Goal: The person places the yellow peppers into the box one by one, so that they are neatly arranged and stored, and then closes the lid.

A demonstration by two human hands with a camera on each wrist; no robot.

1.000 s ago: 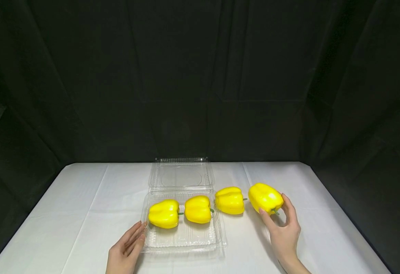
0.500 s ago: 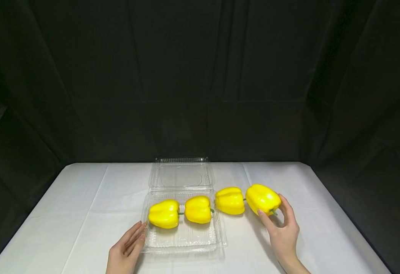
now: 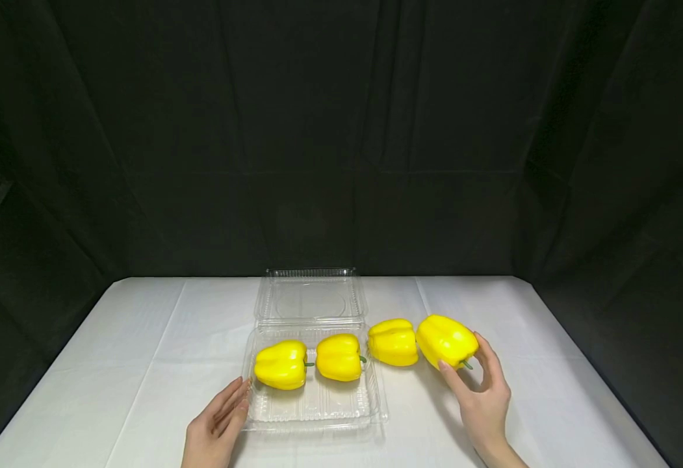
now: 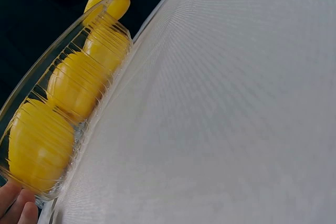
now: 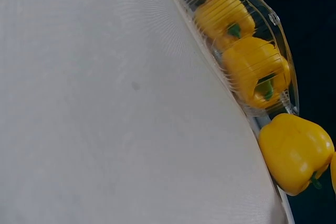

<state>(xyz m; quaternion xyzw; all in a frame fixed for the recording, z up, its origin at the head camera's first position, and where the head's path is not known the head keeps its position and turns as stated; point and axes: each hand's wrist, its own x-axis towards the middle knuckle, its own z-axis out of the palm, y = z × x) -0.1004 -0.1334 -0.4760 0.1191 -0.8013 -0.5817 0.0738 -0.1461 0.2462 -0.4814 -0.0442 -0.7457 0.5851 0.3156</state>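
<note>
In the head view, my right hand (image 3: 484,403) holds a yellow bell pepper (image 3: 446,341) between thumb and fingers, its green stem pointing down toward me. Just left of it a second pepper (image 3: 392,342) lies at the right edge of an open clear plastic clamshell container (image 3: 318,416); its stem is hidden by the held one. Inside the container two more peppers, a left one (image 3: 280,365) and a right one (image 3: 338,357), lie on their sides, stems to the right. My left hand (image 3: 215,422) rests its fingertips on the container's left side, as the left wrist view also shows.
The container's hinged lid (image 3: 310,296) lies folded back behind its base. A white cloth (image 3: 130,351) covers the table. Black curtains (image 3: 318,162) hang behind and at both sides.
My right hand has moved slightly left with its bell pepper, which now covers the stem of the pepper beside it. My left hand and the container have stayed put.
</note>
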